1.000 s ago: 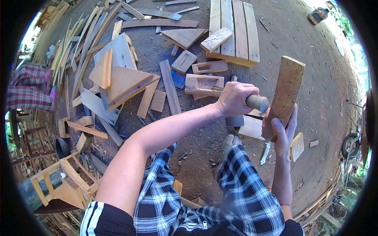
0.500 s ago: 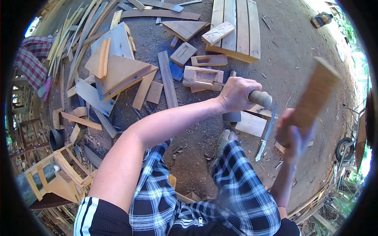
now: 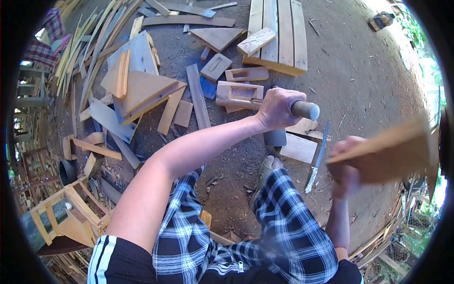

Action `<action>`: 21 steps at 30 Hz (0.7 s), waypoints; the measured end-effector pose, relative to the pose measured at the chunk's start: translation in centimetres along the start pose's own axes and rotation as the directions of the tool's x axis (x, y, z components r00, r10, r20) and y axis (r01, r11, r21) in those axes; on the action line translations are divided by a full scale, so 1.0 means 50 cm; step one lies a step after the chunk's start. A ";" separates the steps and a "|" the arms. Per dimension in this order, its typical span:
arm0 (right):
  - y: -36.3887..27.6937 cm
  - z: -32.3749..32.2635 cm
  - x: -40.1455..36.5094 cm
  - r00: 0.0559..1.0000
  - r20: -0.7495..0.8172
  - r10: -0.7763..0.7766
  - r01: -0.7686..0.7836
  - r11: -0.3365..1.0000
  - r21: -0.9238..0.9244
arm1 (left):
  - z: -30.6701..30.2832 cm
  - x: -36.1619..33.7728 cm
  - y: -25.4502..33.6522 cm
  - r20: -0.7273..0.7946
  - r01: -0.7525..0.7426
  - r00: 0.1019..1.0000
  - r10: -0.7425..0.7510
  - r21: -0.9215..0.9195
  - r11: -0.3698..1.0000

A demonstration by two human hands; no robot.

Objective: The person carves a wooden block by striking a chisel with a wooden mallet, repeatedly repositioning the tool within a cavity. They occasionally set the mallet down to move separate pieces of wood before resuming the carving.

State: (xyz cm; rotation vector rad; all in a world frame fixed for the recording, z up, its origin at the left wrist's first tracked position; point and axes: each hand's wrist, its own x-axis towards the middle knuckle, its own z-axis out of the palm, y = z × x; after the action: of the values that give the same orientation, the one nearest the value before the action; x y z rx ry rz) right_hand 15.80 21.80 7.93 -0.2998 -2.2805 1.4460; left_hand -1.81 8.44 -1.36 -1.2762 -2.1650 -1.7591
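Note:
My left hand [image 3: 276,110] is wrapped round the handle of a chisel [image 3: 306,110], whose thin blade points left. The blade reaches the right end of a wooden block [image 3: 224,89] with a long rectangular recess; whether its tip touches the wood is hard to tell. Off to the right, my right hand [image 3: 345,163] grips a thick wooden block [image 3: 390,154] at its narrower end. That block is raised, apart from the chisel, and blurred. Two more slotted wooden blocks, one pale [image 3: 216,67] and one longer [image 3: 247,74], lie just beyond the recessed one.
A knife or saw with a pale handle [image 3: 311,180] lies on the dirt floor beside a flat board [image 3: 299,148]. Triangular boards [image 3: 146,90] are stacked at left. A slatted wooden piece [image 3: 286,33] stands at the back. Another person's plaid-clothed leg shows at upper left.
My right hand has swung the wooden block outward and down to the right, tilting it nearer level. My left hand stays on the chisel; the view has shifted slightly.

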 end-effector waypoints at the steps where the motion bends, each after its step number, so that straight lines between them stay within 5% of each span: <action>1: -0.011 0.023 0.006 0.998 0.024 -0.065 0.069 0.926 -0.371 | -0.005 0.005 0.003 -0.029 0.019 0.999 -0.020 -0.027 0.999; 2: -0.036 0.051 0.027 0.968 0.196 0.157 -0.081 0.934 -0.349 | -0.011 0.007 0.005 -0.055 0.041 0.998 -0.044 -0.051 0.998; 5: -0.036 0.054 0.021 0.929 0.160 0.334 -0.343 0.939 0.032 | -0.019 0.009 -0.028 -0.101 0.073 0.991 -0.090 -0.161 0.984; 6: -0.021 0.056 0.016 0.972 0.107 0.211 -0.224 0.966 0.131 | -0.027 0.017 -0.031 -0.163 0.097 0.979 -0.125 -0.174 0.980; 9: 0.001 0.052 0.031 0.984 0.068 0.164 -0.172 0.976 0.135 | -0.071 0.051 -0.035 -0.368 0.182 0.903 -0.224 -0.146 0.973; 11: 0.003 0.058 0.038 0.988 0.051 0.144 -0.145 0.989 0.015 | -0.104 0.063 -0.046 -0.377 0.215 0.884 -0.275 -0.194 0.957; 16: 0.015 0.072 0.029 0.946 0.050 0.322 -0.326 0.937 0.123 | -0.118 0.061 -0.042 -0.369 0.271 0.831 -0.416 -0.385 0.882; 21: 0.032 0.074 0.022 0.925 0.081 0.370 -0.377 0.922 0.088 | -0.092 0.039 -0.055 -0.379 0.287 0.844 -0.379 -0.279 0.917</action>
State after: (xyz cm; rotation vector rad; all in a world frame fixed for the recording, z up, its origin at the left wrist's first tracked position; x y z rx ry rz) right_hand 13.06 19.95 5.38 -0.6995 -2.2748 1.7726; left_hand -6.78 5.67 -0.90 -0.4657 -2.0672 -2.1957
